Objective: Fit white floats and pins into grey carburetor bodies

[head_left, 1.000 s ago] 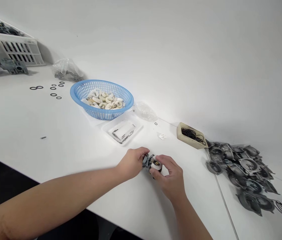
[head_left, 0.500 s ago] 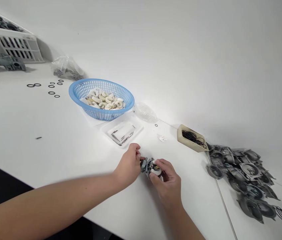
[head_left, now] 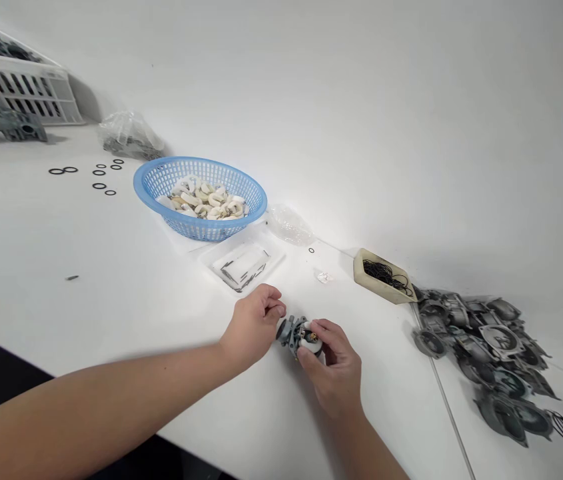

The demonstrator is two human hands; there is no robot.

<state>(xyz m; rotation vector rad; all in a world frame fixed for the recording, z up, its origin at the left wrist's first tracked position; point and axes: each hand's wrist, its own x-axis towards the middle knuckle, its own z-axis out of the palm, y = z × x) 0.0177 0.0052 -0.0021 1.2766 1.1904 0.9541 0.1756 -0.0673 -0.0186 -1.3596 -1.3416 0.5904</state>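
A small grey metal carburetor body (head_left: 290,333) with a white float (head_left: 312,344) on its right part is held just above the white table. Thumb and fingers of my right hand (head_left: 336,363) grip it at the float end. Beside its left end, my left hand (head_left: 256,323) has thumb and fingertips pinched together; whatever is between them, if anything, is too small to make out. Beyond my left hand lies a shallow white tray (head_left: 211,257) with thin dark pins in it.
Behind the tray stands a blue basket (head_left: 201,233) of white floats. To the right are a cream box (head_left: 378,287) of black rings and a pile of grey metal bowls (head_left: 481,347). Black O-rings (head_left: 99,186), a plastic bag (head_left: 131,137) and a white crate (head_left: 36,90) are left.
My left hand has moved slightly left, away from the carburetor body, and its fingers have curled closer together. The right hand keeps its grip.
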